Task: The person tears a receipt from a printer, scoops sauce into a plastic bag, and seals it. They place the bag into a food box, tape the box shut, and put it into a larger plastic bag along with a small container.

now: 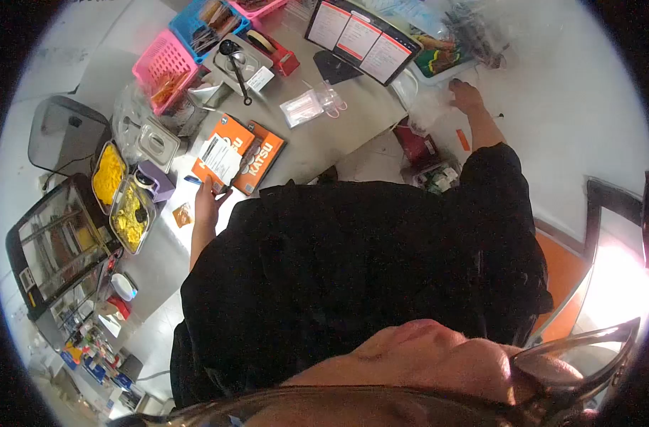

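My left hand (208,204) is closed at the lower edge of an orange katsu box (228,135), which has a white printed slip (220,161) on its front. Partly behind it lies a second orange katsu box (270,151). Out to the right, beyond the table's edge, my right hand (467,97) has its fingers curled down at a clear plastic bag (427,112). A small brown sachet (182,215) rests on the table close to my left wrist.
A tablet (363,39) stands at the back, with a flat packet (302,108) before it. Pink (164,64) and blue baskets (202,27), a red tape dispenser (284,58) and a metal tub with a black spoon crowd the far left. Trays of yellow food (131,215) stand nearer.
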A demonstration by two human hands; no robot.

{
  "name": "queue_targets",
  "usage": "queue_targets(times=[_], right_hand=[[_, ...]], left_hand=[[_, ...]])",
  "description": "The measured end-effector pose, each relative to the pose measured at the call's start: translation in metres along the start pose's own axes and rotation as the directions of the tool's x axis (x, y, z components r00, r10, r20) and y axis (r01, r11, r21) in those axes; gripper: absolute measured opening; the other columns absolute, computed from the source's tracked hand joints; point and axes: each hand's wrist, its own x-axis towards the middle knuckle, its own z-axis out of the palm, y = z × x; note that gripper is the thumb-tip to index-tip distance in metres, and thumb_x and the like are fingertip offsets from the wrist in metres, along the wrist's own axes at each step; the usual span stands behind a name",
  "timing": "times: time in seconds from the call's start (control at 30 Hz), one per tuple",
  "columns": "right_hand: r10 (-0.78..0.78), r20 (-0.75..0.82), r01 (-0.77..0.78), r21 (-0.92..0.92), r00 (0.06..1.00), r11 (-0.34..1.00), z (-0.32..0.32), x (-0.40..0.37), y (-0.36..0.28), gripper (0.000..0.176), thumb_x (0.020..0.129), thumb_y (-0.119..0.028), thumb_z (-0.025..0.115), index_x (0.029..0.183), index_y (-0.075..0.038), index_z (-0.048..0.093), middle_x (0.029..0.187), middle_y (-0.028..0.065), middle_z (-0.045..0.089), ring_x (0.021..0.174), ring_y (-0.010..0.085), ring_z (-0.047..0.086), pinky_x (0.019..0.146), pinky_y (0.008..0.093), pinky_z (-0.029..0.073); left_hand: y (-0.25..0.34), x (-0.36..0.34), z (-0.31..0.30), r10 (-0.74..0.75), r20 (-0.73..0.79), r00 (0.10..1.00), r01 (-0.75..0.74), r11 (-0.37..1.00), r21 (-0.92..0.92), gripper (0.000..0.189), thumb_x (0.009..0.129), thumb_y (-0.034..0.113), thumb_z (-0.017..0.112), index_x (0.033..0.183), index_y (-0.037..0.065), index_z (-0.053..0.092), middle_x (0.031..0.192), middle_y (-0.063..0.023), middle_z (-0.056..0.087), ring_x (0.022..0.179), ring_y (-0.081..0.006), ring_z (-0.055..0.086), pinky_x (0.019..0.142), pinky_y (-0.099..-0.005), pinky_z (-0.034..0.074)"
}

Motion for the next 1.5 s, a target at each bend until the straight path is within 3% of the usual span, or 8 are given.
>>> queue_targets(times=[0.27, 0.73, 0.93, 1.07, 1.27, 1.4, 1.47, 1.5], right_hand=[[-0.079, -0.116, 0.066, -0.114, 0.990, 0.991, 0.029, 0.015, 0.019, 0.021, 0.082, -0.011, 0.057, 0.102, -0.006, 0.062, 0.106, 0.0096, 0.063, 0.096, 0.0269, 0.061, 0.083, 0.0395, 0.051], [0.199, -0.513, 0.011, 0.376, 0.835, 0.926, -0.075, -0.034, 0.016, 0.021, 0.089, -0.010, 0.048, 0.104, -0.002, 0.061, 0.103, 0.0163, 0.063, 0.098, 0.0348, 0.058, 0.085, 0.0416, 0.047], [0.639, -0.232, -0.171, 0.847, 0.733, 0.503, -0.163, -0.103, 0.018, 0.030, 0.092, -0.017, 0.049, 0.117, -0.005, 0.059, 0.112, 0.0160, 0.063, 0.108, 0.0306, 0.058, 0.091, 0.0383, 0.046], [0.537, 0.280, 0.189, 0.727, 0.795, -0.659, -0.260, -0.135, -0.060, 0.032, 0.097, -0.021, 0.041, 0.113, -0.003, 0.061, 0.109, 0.0143, 0.063, 0.096, 0.0261, 0.060, 0.083, 0.0377, 0.049], [0.339, -0.365, 0.028, 0.715, 0.867, 0.699, -0.314, -0.128, -0.211, 0.037, 0.097, -0.028, 0.043, 0.118, -0.001, 0.057, 0.116, 0.0131, 0.061, 0.106, 0.0240, 0.056, 0.096, 0.0350, 0.042], [-0.152, -0.336, 0.191, 0.790, 0.929, -0.582, -0.285, -0.112, -0.297, 0.033, 0.095, -0.023, 0.048, 0.118, -0.001, 0.057, 0.116, 0.0120, 0.060, 0.107, 0.0234, 0.055, 0.095, 0.0348, 0.043], [0.210, -0.163, -0.011, 0.765, 0.964, 0.644, -0.330, -0.137, -0.372, 0.033, 0.094, -0.019, 0.050, 0.120, 0.002, 0.054, 0.118, 0.0156, 0.058, 0.107, 0.0268, 0.055, 0.094, 0.0375, 0.044], [0.146, -0.037, 0.037, 0.999, 0.989, 0.005, -0.336, -0.127, -0.384, 0.034, 0.094, -0.017, 0.050, 0.121, 0.004, 0.053, 0.120, 0.0173, 0.057, 0.107, 0.0284, 0.055, 0.094, 0.0389, 0.045]], left_hand=[[-0.018, -0.027, 0.016, 0.129, 0.040, 0.991, -0.119, 0.695, 0.710, 0.067, 0.099, 0.051, 0.033, 0.110, -0.012, 0.053, 0.094, -0.0240, 0.062, 0.098, -0.0317, 0.060, 0.080, -0.0407, 0.045], [-0.026, -0.028, 0.057, -0.167, 0.036, 0.985, 0.170, 0.937, -0.305, 0.061, 0.097, 0.051, 0.039, 0.121, -0.005, 0.048, 0.105, -0.0158, 0.061, 0.096, -0.0306, 0.058, 0.087, -0.0375, 0.044], [-0.010, -0.023, 0.055, -0.056, 0.038, 0.998, 0.065, 0.939, -0.337, 0.061, 0.097, 0.051, 0.041, 0.124, -0.003, 0.046, 0.109, -0.0135, 0.060, 0.099, -0.0303, 0.056, 0.089, -0.0375, 0.044], [0.015, -0.037, 0.038, -0.079, -0.295, 0.952, 0.045, 0.992, -0.122, 0.068, 0.094, 0.048, 0.051, 0.141, 0.005, 0.030, 0.138, -0.0137, 0.040, 0.127, -0.0279, 0.039, 0.100, -0.0413, 0.037], [0.076, -0.056, 0.045, 0.272, 0.601, 0.751, -0.616, 0.614, 0.493, 0.079, 0.083, 0.030, 0.070, 0.144, 0.004, 0.026, 0.139, -0.0172, 0.042, 0.128, -0.0245, 0.042, 0.105, -0.0388, 0.033], [0.058, -0.044, 0.081, 0.327, 0.792, 0.515, -0.775, 0.572, 0.268, 0.097, 0.071, 0.032, 0.081, 0.146, 0.006, 0.025, 0.142, -0.0142, 0.041, 0.127, -0.0261, 0.044, 0.104, -0.0386, 0.036], [0.060, -0.050, 0.080, 0.574, 0.728, 0.376, -0.595, 0.751, -0.286, 0.095, 0.072, 0.029, 0.080, 0.146, 0.005, 0.025, 0.141, -0.0137, 0.041, 0.124, -0.0260, 0.046, 0.103, -0.0385, 0.038], [0.090, -0.073, 0.075, 0.557, 0.724, 0.407, -0.369, 0.825, -0.427, 0.091, 0.073, 0.026, 0.079, 0.145, 0.004, 0.026, 0.140, -0.0133, 0.042, 0.124, -0.0257, 0.047, 0.103, -0.0382, 0.038]])
